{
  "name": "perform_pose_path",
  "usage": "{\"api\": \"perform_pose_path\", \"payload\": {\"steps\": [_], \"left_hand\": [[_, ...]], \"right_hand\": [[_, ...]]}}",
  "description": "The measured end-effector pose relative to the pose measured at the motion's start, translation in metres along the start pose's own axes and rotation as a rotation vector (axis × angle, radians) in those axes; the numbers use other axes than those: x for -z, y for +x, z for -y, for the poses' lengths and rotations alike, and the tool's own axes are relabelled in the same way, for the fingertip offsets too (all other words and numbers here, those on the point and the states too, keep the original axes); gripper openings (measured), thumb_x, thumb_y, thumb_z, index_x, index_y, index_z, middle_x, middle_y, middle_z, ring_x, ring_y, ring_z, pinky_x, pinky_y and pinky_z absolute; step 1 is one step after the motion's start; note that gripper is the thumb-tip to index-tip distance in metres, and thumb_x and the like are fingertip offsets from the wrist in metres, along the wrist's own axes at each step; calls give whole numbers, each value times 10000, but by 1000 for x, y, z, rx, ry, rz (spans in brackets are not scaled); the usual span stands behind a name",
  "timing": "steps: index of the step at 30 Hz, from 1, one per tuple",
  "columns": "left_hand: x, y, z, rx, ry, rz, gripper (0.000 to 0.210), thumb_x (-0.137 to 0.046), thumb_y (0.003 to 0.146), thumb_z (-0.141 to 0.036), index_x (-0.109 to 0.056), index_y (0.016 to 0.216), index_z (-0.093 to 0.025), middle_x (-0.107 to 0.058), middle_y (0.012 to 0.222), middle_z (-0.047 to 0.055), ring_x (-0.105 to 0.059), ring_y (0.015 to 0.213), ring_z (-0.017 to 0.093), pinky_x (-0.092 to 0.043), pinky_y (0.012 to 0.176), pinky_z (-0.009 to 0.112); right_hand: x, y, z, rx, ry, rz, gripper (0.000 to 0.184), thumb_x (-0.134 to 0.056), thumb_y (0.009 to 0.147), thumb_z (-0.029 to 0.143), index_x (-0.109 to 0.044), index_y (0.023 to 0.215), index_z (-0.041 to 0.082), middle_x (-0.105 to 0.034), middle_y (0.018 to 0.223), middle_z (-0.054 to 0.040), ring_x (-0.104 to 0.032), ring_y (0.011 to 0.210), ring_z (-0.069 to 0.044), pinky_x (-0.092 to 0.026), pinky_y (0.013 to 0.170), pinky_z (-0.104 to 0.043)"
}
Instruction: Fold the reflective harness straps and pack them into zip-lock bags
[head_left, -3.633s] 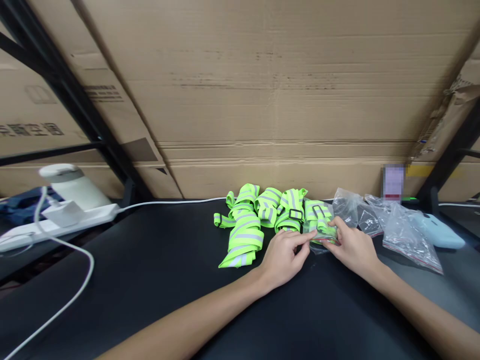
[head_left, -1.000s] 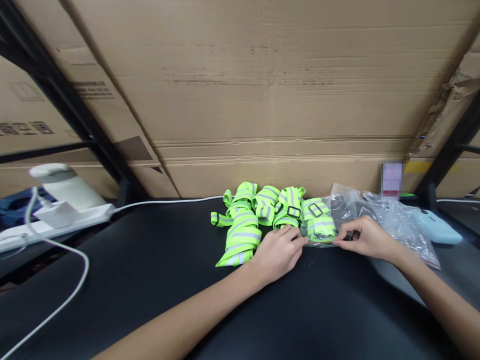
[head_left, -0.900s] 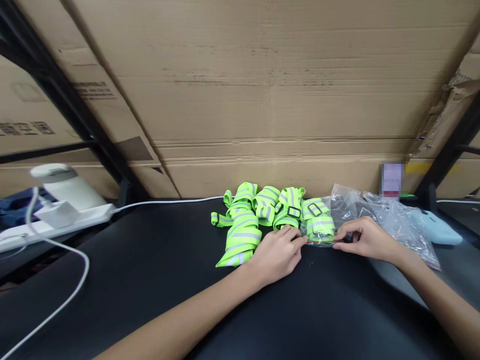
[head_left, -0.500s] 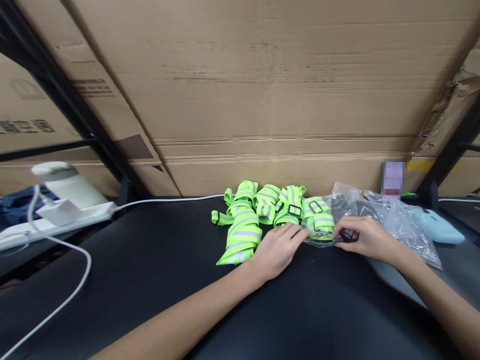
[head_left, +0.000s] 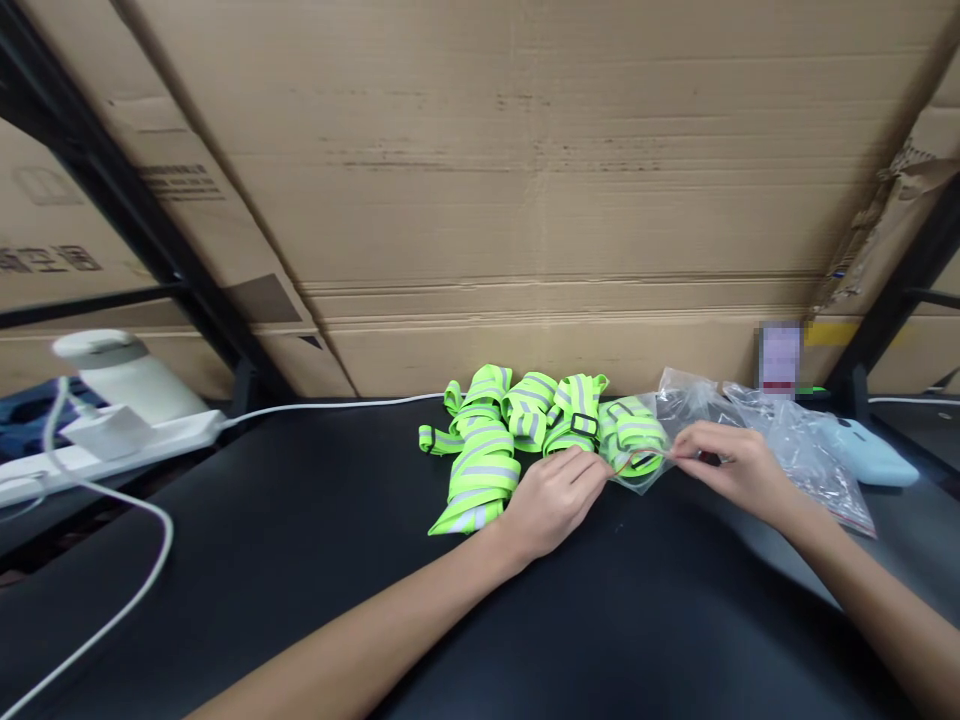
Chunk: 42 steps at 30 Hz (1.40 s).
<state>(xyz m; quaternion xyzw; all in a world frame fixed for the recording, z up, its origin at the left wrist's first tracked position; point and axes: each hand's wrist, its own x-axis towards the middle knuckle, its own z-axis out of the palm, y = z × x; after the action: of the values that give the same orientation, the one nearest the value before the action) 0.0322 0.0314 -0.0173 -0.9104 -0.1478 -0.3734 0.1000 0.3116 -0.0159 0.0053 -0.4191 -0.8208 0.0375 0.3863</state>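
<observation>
Black desk [head_left: 637,610] in front of me, cardboard [head_left: 525,150] behind, clear bag [head_left: 635,442] right of frame centre.
Left hand [head_left: 559,500] grip pinching one end of bag's red seal [head_left: 643,452], right hand [head_left: 735,468] grip pinching the other; green strap bundle [head_left: 627,424] inside. More green straps [head_left: 484,462] at frame centre, other plastic bags [head_left: 806,455] toward right edge.

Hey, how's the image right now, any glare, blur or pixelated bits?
Head view: bright glints on the loose plastic bags at right; head view: greyish sheen on the black table past the right hand; head view: dark printed lettering at far left looks soft; head view: the purple item is pixelated, hiding its details.
</observation>
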Motion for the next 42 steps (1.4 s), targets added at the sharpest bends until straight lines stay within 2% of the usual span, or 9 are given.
{"api": "perform_pose_path", "payload": {"steps": [4, 7, 10, 15, 18, 25, 31, 36, 42], "left_hand": [[0, 2, -9, 124, -246, -140, 113, -571, 989, -97, -621, 1070, -158, -705, 960, 62, -659, 883, 174, -557, 814, 306], [0, 4, -16, 228, -379, -238, 125, -603, 977, -109, -622, 1083, -173, -678, 974, 61, -649, 900, 167, -559, 817, 309], [4, 6, -19, 270, -429, -292, 80, -607, 975, -119, -629, 1020, -182, -668, 941, 54, -636, 903, 174, -551, 824, 335], [13, 8, -14, 298, -453, -312, 67, -594, 981, -123, -632, 963, -176, -684, 917, 55, -644, 885, 174, -556, 805, 341], [17, 9, -10, 286, -460, -291, 64, -608, 978, -131, -653, 957, -170, -695, 897, 50, -657, 837, 159, -566, 770, 321], [28, 9, 6, 43, -246, -291, 112, -638, 962, -116, -683, 1045, -173, -759, 901, 40, -710, 818, 156, -590, 752, 310], [41, 10, 19, -58, -84, -284, 123, -692, 930, -123, -706, 1042, -172, -778, 922, 40, -717, 773, 140, -579, 695, 272], [41, 10, 17, -63, -65, -239, 131, -663, 942, -114, -702, 1049, -179, -778, 913, 36, -714, 756, 140, -572, 673, 265], [36, 9, 15, -11, -71, -234, 100, -648, 940, -104, -686, 1008, -168, -763, 864, 33, -691, 742, 144, -566, 671, 273]], "right_hand": [[1, 4, 11, -35, 80, -298, 120, -702, 908, 215, -706, 791, 239, -748, 927, -66, -716, 837, -226, -585, 729, -361], [0, 7, 15, -123, 258, -372, 116, -754, 876, 254, -717, 769, 231, -739, 1070, -98, -722, 979, -258, -625, 745, -367], [-2, 9, 16, -225, 480, -335, 170, -794, 846, 303, -694, 739, 218, -754, 1099, -113, -719, 1050, -284, -636, 626, -310], [-3, 9, 20, -356, 619, -230, 208, -877, 755, 333, -724, 728, 195, -782, 1040, -114, -715, 683, -174, -593, 477, -251], [-1, 10, 22, -372, 675, -193, 207, -912, 699, 308, -737, 720, 200, -775, 1087, -105, -666, 577, -127, -562, 417, -231], [3, 10, 22, -336, 654, -194, 94, -886, 738, 318, -823, 762, 254, -799, 983, -80, -713, 640, -171, -610, 476, -270], [5, 9, 17, -280, 524, -173, 34, -847, 791, 319, -843, 816, 296, -799, 963, -64, -718, 693, -184, -610, 500, -278], [5, 9, 14, -257, 509, -135, 54, -845, 794, 329, -838, 799, 276, -770, 924, -62, -688, 669, -169, -618, 504, -276], [-5, 6, 20, -294, 536, -183, 98, -829, 813, 331, -802, 821, 237, -758, 974, -76, -693, 687, -167, -626, 545, -280]]}}
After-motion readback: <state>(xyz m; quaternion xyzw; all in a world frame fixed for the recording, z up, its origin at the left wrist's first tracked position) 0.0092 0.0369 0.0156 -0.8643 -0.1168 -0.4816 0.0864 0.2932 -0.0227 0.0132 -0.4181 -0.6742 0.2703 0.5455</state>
